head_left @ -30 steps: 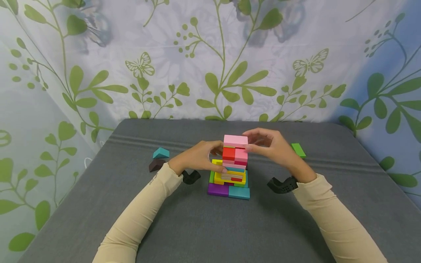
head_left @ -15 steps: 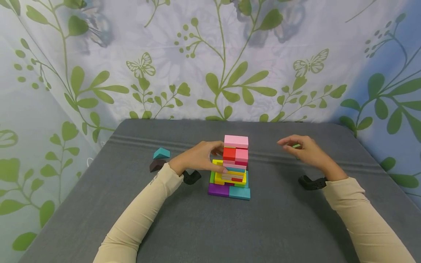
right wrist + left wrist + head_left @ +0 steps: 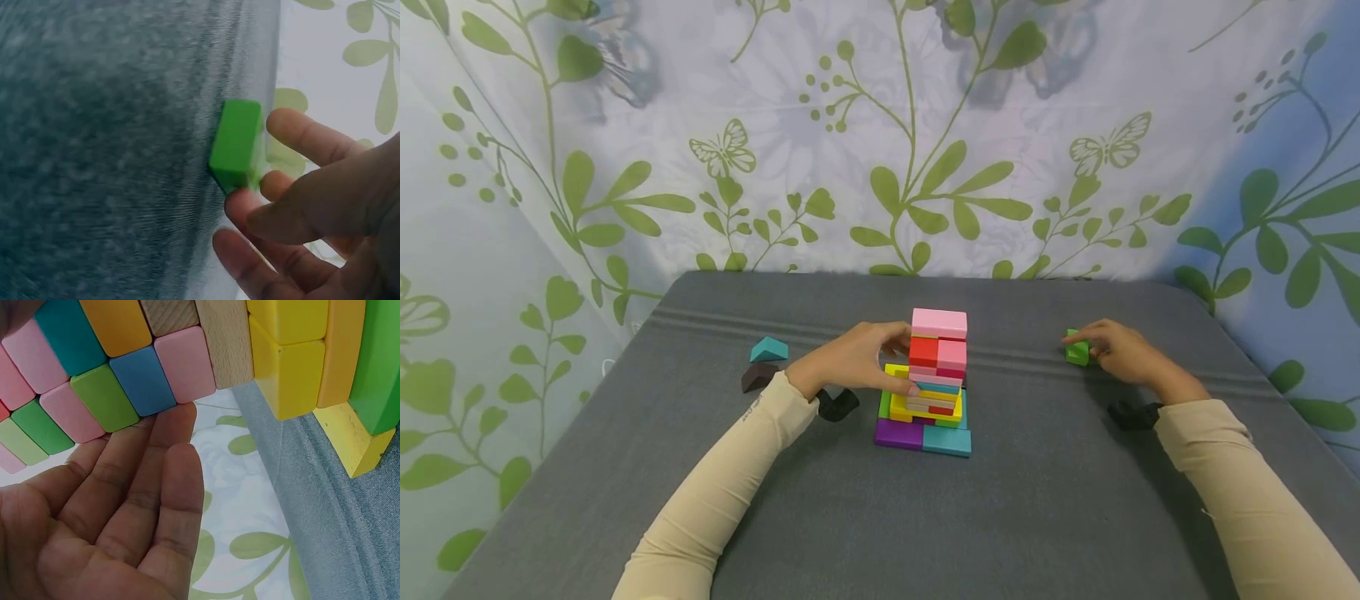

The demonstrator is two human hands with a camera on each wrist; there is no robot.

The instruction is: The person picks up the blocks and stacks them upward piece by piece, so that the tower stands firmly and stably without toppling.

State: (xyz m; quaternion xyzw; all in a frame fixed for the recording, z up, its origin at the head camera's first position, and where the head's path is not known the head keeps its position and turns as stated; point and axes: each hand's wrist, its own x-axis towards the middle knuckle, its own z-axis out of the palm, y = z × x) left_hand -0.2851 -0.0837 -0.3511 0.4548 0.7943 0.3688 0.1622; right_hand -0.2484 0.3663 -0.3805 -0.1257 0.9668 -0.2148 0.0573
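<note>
A tower of colored wooden blocks (image 3: pixel 951 354) stands mid-table, with a pink block (image 3: pixel 940 322) on top and purple and teal blocks at its base. My left hand (image 3: pixel 861 358) holds its left side, thumb on the near face and fingers round the back. Fingertips (image 3: pixel 177 422) meet the stacked blocks in the left wrist view, with the thumb partly cut off at the upper left corner. To the right, my right hand (image 3: pixel 1120 354) reaches over a green block (image 3: pixel 236 137) lying on the table. Its fingers (image 3: pixel 300 134) are spread at the block's edge, not gripping it.
A teal triangular block (image 3: pixel 769 349) and a dark brown block (image 3: pixel 758 377) lie left of the tower, behind the left wrist. The grey table (image 3: pixel 880 533) ends at a leaf-patterned curtain (image 3: pixel 820 183) at the back.
My right hand has left the tower's upper right side and moved right, then down to the green block. The left hand stays at the tower, which keeps its place.
</note>
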